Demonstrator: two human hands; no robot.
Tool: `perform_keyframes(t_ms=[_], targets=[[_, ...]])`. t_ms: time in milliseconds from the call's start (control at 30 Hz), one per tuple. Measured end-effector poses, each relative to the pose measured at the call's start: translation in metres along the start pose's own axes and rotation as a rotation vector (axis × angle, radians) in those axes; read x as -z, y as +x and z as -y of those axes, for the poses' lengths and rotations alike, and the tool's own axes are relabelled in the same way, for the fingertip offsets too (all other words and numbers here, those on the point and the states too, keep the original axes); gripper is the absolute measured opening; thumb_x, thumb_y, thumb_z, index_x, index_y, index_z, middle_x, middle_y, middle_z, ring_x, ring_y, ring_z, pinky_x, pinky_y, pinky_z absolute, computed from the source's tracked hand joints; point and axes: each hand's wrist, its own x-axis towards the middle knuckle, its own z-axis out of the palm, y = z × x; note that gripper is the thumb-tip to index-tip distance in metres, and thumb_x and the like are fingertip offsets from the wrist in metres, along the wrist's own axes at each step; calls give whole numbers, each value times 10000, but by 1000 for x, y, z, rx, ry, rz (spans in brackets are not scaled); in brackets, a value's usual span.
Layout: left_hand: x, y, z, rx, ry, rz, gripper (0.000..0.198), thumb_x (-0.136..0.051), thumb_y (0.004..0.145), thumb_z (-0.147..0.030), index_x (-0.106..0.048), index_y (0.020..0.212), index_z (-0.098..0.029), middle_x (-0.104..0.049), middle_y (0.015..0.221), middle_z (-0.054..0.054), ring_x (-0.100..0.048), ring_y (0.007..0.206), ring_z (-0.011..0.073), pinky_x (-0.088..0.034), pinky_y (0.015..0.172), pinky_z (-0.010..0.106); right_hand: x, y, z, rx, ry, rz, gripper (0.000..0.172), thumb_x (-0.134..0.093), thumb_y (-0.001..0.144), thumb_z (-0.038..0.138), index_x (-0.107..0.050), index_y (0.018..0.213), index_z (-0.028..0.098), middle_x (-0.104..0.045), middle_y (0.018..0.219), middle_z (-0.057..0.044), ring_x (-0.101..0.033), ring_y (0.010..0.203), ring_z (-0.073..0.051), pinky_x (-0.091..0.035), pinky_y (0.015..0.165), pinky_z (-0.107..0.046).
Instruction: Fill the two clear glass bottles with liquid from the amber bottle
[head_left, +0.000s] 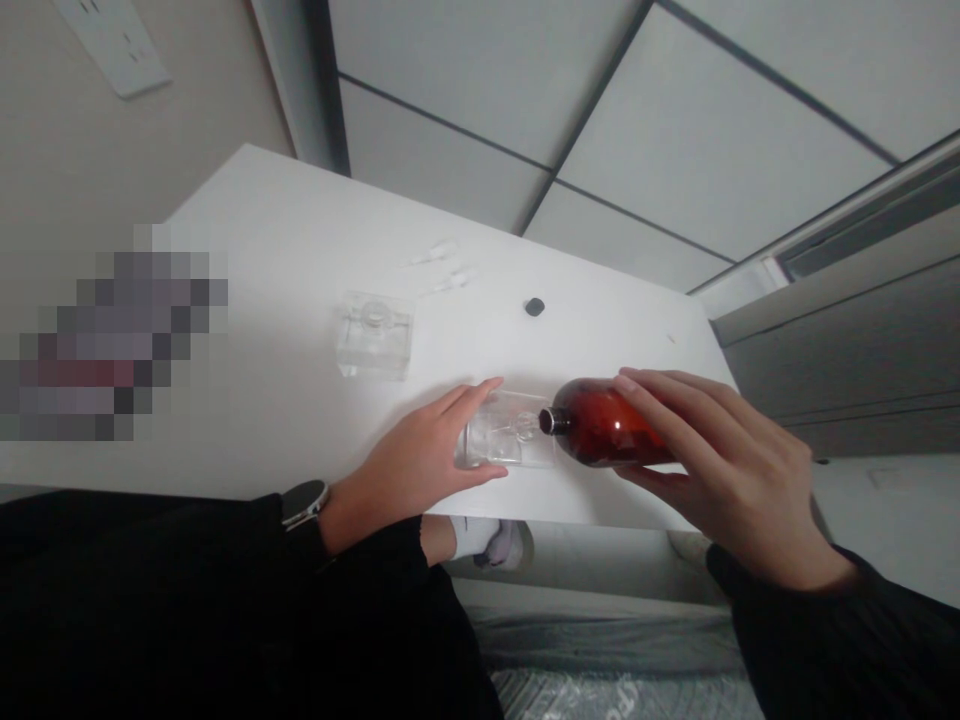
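Observation:
My right hand (739,465) is wrapped round a reddish-brown bottle (615,425), which is tipped on its side with its uncapped black-rimmed neck pointing left. That neck lies right at a clear, square-sided glass bottle (499,440); whether the two touch, I cannot tell. My left hand (420,450) grips the clear glass bottle from its left side, thumb and fingers on opposite walls. Any liquid passing between the bottles is too faint to make out. Beyond them a small black cap (534,307) lies on the white table (285,400).
A second clear square glass bottle (375,335) stands left of my hands. Two pale, slim, dropper-like pieces (448,280) lie behind it. The table's front edge runs just below my hands. White panels (450,110) rise behind the table.

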Motion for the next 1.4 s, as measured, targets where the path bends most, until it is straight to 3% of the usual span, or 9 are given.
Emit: perform_keyframes(t_ms=[633, 1000, 1167, 1400], targets=[[1, -1, -1, -6, -26, 0, 827, -865, 869, -357, -461, 1581, -239, -607, 1573, 121, -588, 1452, 331, -481, 1236, 505, 2, 2, 0, 0, 8, 11, 590, -816, 918, 229, -588, 1450, 118, -774, 1272, -183, -763, 1075, -328, -636, 839, -427], [1, 0, 0, -13, -14, 7, 815, -885, 851, -326, -490, 1547, -174, -621, 1547, 153, -610, 1422, 340, -501, 1218, 500, 2, 0, -2, 4, 0, 13, 578, -825, 907, 232, -605, 1426, 104, -770, 1282, -185, -765, 1072, -328, -638, 825, -424], [2, 1, 0, -23, -20, 1, 803, -882, 856, -333, -486, 1543, -204, -623, 1548, 133, -610, 1423, 327, -496, 1221, 486, 1, 0, -1, 4, 5, 7, 581, -832, 903, 233, -607, 1422, 100, -775, 1267, -187, -768, 1061, -322, -641, 809, -414], [1, -1, -1, -23, -23, -4, 773, -862, 870, -331, -492, 1543, -240, -618, 1558, 108, -605, 1430, 321, -493, 1222, 481, 3, 1, -1, -11, 19, 20, 737, -820, 911, 212, -502, 1573, 154, -768, 1289, -182, -764, 1091, -330, -632, 823, -420]])
